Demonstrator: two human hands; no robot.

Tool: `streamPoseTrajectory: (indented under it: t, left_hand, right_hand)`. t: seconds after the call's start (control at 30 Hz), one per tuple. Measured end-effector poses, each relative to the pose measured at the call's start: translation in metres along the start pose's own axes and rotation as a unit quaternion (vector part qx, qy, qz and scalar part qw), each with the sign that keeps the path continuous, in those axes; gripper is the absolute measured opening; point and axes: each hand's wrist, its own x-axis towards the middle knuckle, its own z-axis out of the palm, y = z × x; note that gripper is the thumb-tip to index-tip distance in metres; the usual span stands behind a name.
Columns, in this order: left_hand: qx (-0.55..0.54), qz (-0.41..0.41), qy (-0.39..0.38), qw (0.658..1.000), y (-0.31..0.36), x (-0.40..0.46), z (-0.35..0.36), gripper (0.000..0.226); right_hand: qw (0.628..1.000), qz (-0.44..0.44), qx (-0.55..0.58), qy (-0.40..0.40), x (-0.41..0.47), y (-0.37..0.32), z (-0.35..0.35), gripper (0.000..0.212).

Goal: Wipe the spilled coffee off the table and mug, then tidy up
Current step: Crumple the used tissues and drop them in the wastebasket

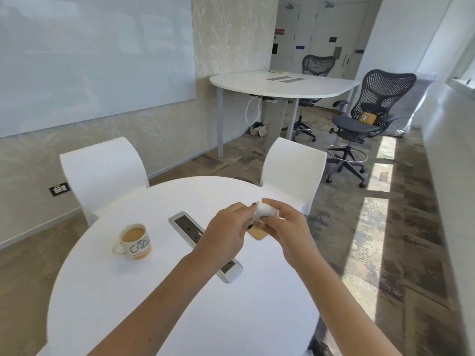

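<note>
A white mug [136,242] with lettering and an orange band stands upright on the left part of the round white table [159,304]; it holds milky coffee. Above the table's middle, my left hand [226,232] and my right hand [285,227] both pinch a crumpled white tissue [264,211] between their fingertips. A tan, flat thing [257,233] lies on the table just below the hands, partly hidden by them. I see no spill on the tabletop from here.
A grey power socket strip [189,228] is set into the table's middle, partly under my left forearm. Two white chairs [102,170] [293,168] stand at the far edge. Behind are a second white table [282,84] and two black mesh chairs [370,116].
</note>
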Motion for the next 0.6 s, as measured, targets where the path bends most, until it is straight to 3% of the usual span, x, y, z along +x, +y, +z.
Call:
streamPoseTrajectory:
  t: [0.07,0.2,0.3,0.43,0.6]
  left_hand:
    - [0.002,0.008,0.008,1.0,0.02,0.0,0.024,0.043]
    - [0.04,0.046,0.035,0.998,0.057,0.001,0.067,0.031]
    - [0.052,0.06,0.018,0.997,0.075,0.004,0.092,0.014]
    - [0.013,0.079,-0.003,0.997,0.088,0.009,0.12,0.01]
    - [-0.056,0.055,-0.047,0.996,0.088,-0.005,0.177,0.025]
  right_hand:
    - [0.999,0.019,0.016,-0.028,-0.009,-0.006,-0.031,0.036]
    - [1.0,0.028,0.006,0.004,-0.026,-0.005,-0.089,0.034]
    - [0.996,0.025,-0.087,0.02,-0.038,-0.002,-0.13,0.032]
    - [0.971,-0.022,-0.239,0.003,-0.049,-0.003,-0.173,0.028]
    - [0.927,-0.044,-0.369,0.052,-0.053,0.016,-0.218,0.025]
